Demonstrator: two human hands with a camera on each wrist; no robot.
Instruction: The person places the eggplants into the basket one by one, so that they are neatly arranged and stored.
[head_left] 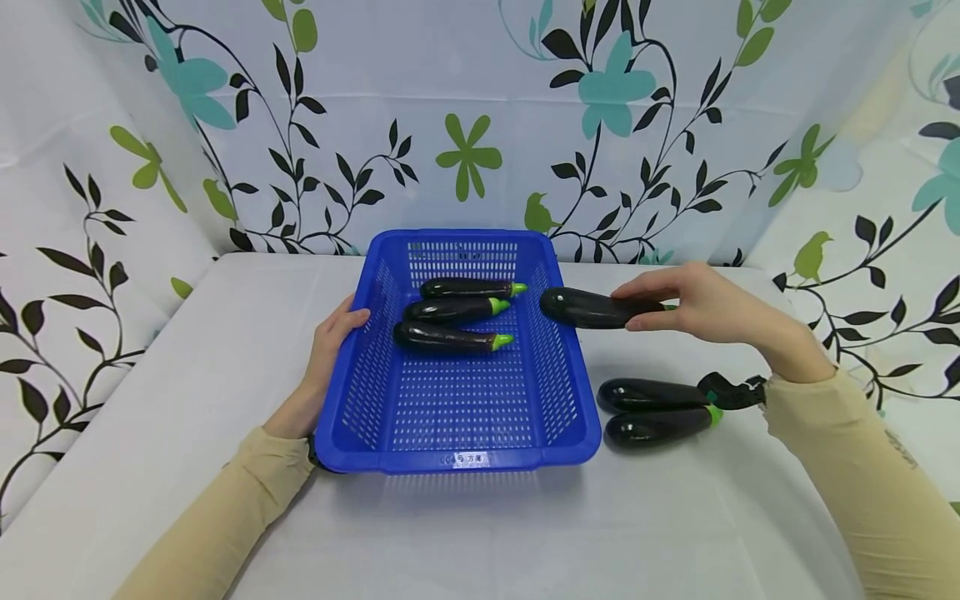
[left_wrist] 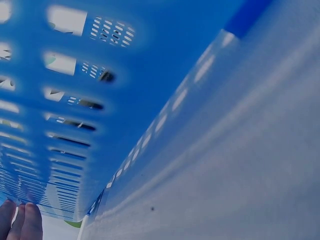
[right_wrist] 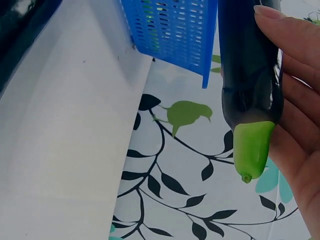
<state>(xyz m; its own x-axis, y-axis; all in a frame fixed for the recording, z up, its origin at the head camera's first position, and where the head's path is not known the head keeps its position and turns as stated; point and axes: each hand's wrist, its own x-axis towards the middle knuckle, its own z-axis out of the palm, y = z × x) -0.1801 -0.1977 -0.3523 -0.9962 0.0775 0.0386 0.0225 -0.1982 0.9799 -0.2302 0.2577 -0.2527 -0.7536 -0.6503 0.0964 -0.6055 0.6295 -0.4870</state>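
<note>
A blue perforated plastic basket (head_left: 465,460) stands in the middle, and my left hand (head_left: 328,343) holds its left side with the thumb over the rim. In the left wrist view, fingers (left_wrist: 31,222) lie against the slotted outer wall. Inside the basket, three dark eggplants with green caps lie side by side, the nearest eggplant (head_left: 442,338) at mid-basket. My right hand (head_left: 705,307) grips another eggplant (head_left: 581,308) near its cap, its round end overlapping the basket's right rim. The right wrist view shows thumb and fingers on opposite sides of this eggplant (right_wrist: 250,70), its green cap pointing down.
Two more eggplants, a rear eggplant (head_left: 648,395) and a front eggplant (head_left: 656,427), lie on the white table (head_left: 480,542) right of the basket, below my right wrist. A leaf-and-flower printed curtain (head_left: 465,83) hangs along the back and both sides.
</note>
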